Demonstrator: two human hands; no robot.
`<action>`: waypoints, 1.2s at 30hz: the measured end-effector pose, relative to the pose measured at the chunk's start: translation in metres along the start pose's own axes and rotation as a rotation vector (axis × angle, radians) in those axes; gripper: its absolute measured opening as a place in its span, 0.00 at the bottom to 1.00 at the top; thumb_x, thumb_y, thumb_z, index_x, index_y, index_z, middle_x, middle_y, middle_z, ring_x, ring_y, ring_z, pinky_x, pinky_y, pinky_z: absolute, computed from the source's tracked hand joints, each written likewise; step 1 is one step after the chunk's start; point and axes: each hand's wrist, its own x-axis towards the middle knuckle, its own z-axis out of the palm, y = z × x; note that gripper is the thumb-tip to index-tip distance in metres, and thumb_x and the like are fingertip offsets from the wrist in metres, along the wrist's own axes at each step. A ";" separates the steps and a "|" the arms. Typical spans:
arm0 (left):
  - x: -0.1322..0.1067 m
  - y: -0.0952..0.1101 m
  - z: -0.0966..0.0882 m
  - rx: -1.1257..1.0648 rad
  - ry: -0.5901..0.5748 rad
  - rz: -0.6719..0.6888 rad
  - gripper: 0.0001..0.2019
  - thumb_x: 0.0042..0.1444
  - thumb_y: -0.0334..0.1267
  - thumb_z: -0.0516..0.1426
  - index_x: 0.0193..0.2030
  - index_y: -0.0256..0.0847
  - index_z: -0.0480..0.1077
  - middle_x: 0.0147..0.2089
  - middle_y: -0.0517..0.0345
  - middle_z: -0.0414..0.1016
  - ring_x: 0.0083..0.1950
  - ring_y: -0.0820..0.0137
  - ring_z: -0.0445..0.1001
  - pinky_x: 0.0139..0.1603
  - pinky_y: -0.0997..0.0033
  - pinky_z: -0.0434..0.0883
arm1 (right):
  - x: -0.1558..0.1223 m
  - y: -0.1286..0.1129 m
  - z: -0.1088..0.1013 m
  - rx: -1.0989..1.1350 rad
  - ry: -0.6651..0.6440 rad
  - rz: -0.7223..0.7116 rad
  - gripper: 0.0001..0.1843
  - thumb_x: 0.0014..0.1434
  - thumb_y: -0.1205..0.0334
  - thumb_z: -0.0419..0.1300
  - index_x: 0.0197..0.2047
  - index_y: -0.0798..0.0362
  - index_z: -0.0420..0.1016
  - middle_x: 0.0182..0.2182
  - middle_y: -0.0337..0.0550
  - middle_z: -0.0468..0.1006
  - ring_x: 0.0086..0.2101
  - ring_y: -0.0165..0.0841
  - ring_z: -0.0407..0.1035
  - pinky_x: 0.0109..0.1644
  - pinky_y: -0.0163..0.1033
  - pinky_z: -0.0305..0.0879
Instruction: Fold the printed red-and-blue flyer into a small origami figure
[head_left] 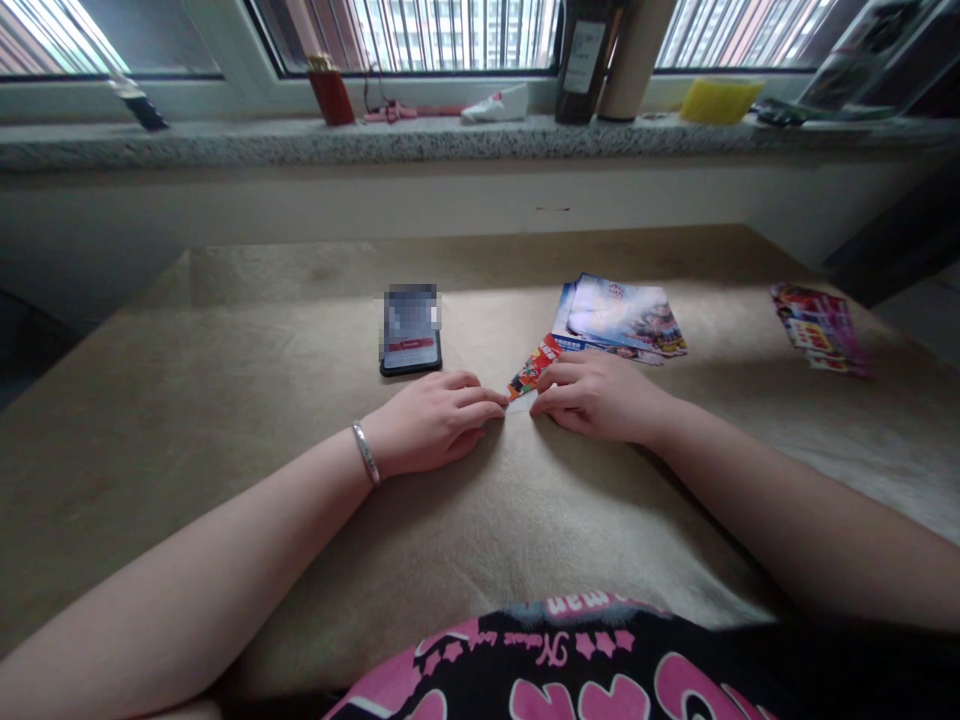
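A sheet of printed paper (534, 368), red and colourful with a white part nearest me, lies at an angle on the table between my hands. My left hand (439, 422), with a silver bangle at the wrist, has its fingers together and the tips at the paper's left corner. Curled fingers of my right hand (600, 395) press on the paper's right side and hide part of it. Right behind that hand lies a pile of glossy printed sheets (626, 312), bluish and overlapping. A phone (410, 335) with a blurred screen lies beyond my left hand.
More colourful printed cards (819, 328) lie fanned out at the table's right. Behind the table (225, 400), a stone windowsill (255, 145) carries a red bottle (330, 92), a dark box (585, 65) and a yellow sponge-like block (720, 101).
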 end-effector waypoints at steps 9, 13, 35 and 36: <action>-0.001 -0.002 0.002 0.002 0.020 0.014 0.19 0.61 0.39 0.52 0.58 0.41 0.64 0.53 0.50 0.72 0.55 0.63 0.67 0.56 0.59 0.67 | 0.002 -0.007 0.009 0.004 0.095 0.025 0.13 0.62 0.65 0.51 0.37 0.50 0.78 0.34 0.45 0.77 0.36 0.33 0.66 0.39 0.38 0.61; -0.001 -0.001 -0.002 0.018 0.003 -0.004 0.15 0.61 0.39 0.51 0.53 0.39 0.68 0.52 0.50 0.72 0.54 0.63 0.67 0.56 0.60 0.68 | 0.007 -0.012 0.013 -0.004 0.110 0.032 0.13 0.63 0.65 0.51 0.37 0.50 0.78 0.33 0.45 0.77 0.35 0.33 0.66 0.39 0.38 0.60; -0.002 -0.003 0.001 -0.028 -0.025 -0.005 0.17 0.61 0.38 0.51 0.57 0.40 0.65 0.56 0.51 0.70 0.57 0.62 0.65 0.57 0.59 0.67 | 0.002 -0.003 0.003 -0.045 0.055 0.025 0.12 0.61 0.64 0.53 0.36 0.48 0.78 0.35 0.43 0.78 0.35 0.34 0.66 0.39 0.39 0.59; -0.002 -0.004 0.001 -0.029 -0.023 -0.004 0.17 0.61 0.38 0.51 0.57 0.40 0.65 0.56 0.51 0.70 0.57 0.62 0.65 0.57 0.59 0.67 | 0.001 -0.002 0.002 -0.044 0.058 0.027 0.12 0.60 0.65 0.53 0.35 0.48 0.79 0.34 0.42 0.78 0.35 0.34 0.66 0.39 0.39 0.59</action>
